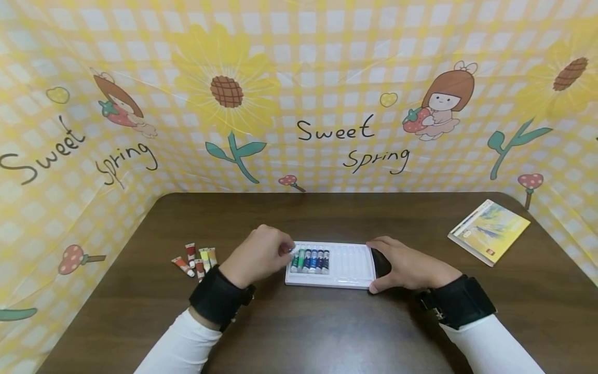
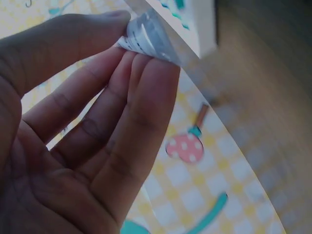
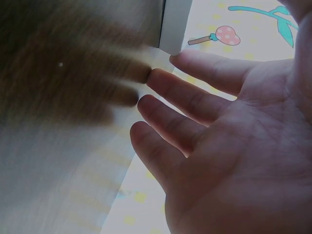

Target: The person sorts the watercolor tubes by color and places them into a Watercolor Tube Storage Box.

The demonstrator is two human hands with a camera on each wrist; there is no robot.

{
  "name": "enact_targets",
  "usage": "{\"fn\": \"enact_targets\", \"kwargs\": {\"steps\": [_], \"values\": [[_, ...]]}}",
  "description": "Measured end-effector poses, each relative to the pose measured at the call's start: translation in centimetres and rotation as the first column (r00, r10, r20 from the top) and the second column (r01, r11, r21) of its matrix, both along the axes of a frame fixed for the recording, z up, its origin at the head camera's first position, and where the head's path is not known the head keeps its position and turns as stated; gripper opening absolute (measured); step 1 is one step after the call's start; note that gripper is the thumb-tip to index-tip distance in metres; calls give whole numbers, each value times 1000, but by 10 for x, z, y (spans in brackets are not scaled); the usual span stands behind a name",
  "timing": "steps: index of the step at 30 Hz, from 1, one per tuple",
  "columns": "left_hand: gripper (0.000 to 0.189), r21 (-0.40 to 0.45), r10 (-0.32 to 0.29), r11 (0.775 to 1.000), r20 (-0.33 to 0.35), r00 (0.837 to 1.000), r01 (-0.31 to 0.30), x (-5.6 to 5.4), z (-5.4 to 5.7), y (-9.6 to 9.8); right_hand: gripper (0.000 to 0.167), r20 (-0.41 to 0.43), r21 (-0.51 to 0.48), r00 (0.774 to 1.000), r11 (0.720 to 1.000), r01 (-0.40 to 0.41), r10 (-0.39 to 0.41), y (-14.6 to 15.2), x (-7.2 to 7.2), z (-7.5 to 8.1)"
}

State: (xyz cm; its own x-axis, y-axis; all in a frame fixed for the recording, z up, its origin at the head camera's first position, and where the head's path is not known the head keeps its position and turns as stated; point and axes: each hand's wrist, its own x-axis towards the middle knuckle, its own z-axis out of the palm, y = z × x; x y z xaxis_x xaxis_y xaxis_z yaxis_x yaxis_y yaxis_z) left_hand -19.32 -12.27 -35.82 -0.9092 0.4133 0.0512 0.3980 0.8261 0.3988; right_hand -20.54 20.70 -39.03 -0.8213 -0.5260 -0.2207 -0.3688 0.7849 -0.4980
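Observation:
In the head view a white paint box (image 1: 352, 266) lies at mid-table with a ribbed tray. Several green and blue paint tubes (image 1: 313, 261) stand side by side in its left half. My left hand (image 1: 259, 257) is at the box's left end, pinching a small paint tube (image 2: 151, 36) between thumb and fingers; its whitish flat end shows in the left wrist view, the rest is hidden. At the box's right end, my right hand (image 1: 406, 265) touches the far corner with a forefinger and the near corner with the thumb. Its other fingers (image 3: 185, 92) are extended.
Several loose tubes (image 1: 190, 252) in red, orange and yellow lie left of my left wrist. A yellow-covered book or pad (image 1: 490, 231) rests at the table's right. The brown table (image 1: 322, 327) meets a yellow checked cloth (image 1: 327, 62) at its back and sides.

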Motion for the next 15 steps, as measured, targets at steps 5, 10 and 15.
{"fn": "enact_targets", "kwargs": {"steps": [5, 10, 15], "values": [[9, 13, -16, 1000, -20, 1000, 16, -2, -3, 27, 101, 1, -3, 1000, 1000, 6, -6, 1, 0, -1], [14, 2, -6, 1000, -45, 999, 6, -3, -8, 51, 101, -9, -4, 1000, 1000, 5, -5, 0, -1, -1], [29, 9, 31, 999, -18, 999, -30, -6, -11, 74, 99, -27, -14, 1000, 1000, -4, 4, 1, -1, -1]]}}
